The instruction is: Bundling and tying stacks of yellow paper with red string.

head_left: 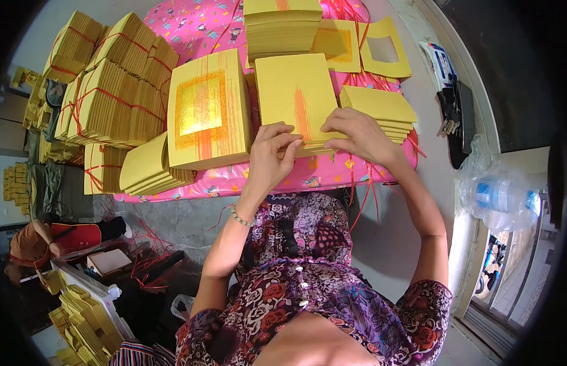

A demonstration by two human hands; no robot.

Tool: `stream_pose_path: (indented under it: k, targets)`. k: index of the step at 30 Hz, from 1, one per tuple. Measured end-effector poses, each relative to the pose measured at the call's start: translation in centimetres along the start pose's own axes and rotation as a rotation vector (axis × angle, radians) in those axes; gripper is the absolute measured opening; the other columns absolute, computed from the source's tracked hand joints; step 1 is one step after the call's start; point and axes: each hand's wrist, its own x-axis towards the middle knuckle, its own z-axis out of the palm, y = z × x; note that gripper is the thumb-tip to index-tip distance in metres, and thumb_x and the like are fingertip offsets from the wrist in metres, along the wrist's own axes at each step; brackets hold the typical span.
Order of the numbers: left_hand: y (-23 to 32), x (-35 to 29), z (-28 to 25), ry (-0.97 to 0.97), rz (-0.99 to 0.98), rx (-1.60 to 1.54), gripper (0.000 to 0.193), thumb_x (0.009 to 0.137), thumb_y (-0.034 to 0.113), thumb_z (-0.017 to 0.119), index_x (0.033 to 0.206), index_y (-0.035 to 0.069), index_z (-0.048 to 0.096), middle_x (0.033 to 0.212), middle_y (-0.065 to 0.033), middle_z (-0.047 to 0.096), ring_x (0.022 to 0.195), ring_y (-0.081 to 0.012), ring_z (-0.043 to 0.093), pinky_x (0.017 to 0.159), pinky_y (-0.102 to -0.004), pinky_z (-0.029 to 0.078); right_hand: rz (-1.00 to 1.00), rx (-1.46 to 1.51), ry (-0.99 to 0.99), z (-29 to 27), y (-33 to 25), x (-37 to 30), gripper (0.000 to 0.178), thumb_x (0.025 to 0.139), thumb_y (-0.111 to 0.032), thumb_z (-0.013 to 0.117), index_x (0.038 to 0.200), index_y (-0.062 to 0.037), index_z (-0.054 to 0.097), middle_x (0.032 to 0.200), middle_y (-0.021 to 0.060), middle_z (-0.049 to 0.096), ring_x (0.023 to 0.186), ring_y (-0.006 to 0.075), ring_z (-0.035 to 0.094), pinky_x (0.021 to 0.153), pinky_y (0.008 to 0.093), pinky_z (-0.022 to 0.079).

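In front of me lies a stack of yellow paper sheets [299, 91] with an orange stripe down its top. My left hand [274, 149] is at the near left part of its front edge, thumb and fingers closed on the paper there. At the right part of the same edge, my right hand [360, 135] has its bent fingers on top and its thumb at the front, pinching the paper. To the left stands a thick yellow stack [201, 110] with a gold square framed in orange. Folded yellow sheets [381, 110] lie right of my right hand.
A pink patterned cloth [308, 174] covers the table. Yellow bundles [115, 104] tied with red string rise at the left, and another tall stack [282, 30] stands behind. Red strings [370, 189] hang over the front edge. Another person [45, 241] works at lower left.
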Motion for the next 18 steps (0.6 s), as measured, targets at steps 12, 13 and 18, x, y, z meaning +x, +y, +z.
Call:
stream_pose_path:
  k: [12, 13, 18]
  targets:
    - [0.2, 0.4, -0.1, 0.011, 0.114, 0.120, 0.014, 0.086, 0.009, 0.065, 0.097, 0.003, 0.069, 0.097, -0.0117, 0.065, 0.097, -0.0300, 0.059, 0.082, -0.0388, 0.049, -0.135, -0.096, 0.130, 1.3, -1.4, 0.7, 0.030, 0.081, -0.026, 0.068, 0.101, -0.0051, 0.061, 0.095, 0.0094, 0.059, 0.091, 0.0285, 0.059, 0.077, 0.0395, 0.047]
    - [0.3, 0.4, -0.1, -0.005, 0.102, 0.125, 0.014, 0.086, 0.008, 0.064, 0.099, 0.004, 0.069, 0.096, -0.0115, 0.066, 0.097, -0.0294, 0.059, 0.082, -0.0383, 0.049, -0.107, -0.079, 0.106, 1.1, -1.3, 0.6, 0.030, 0.082, -0.025, 0.068, 0.103, -0.0050, 0.061, 0.096, 0.0097, 0.060, 0.091, 0.0292, 0.059, 0.077, 0.0390, 0.047]
    - [0.1, 0.3, -0.1, 0.000, 0.114, 0.134, 0.014, 0.086, 0.008, 0.065, 0.099, 0.004, 0.069, 0.097, -0.0114, 0.065, 0.098, -0.0297, 0.059, 0.082, -0.0383, 0.049, -0.097, -0.068, 0.162, 0.9, -0.5, 0.6, 0.026, 0.084, -0.024, 0.066, 0.100, -0.0043, 0.063, 0.095, 0.0093, 0.061, 0.090, 0.0283, 0.059, 0.077, 0.0385, 0.047]
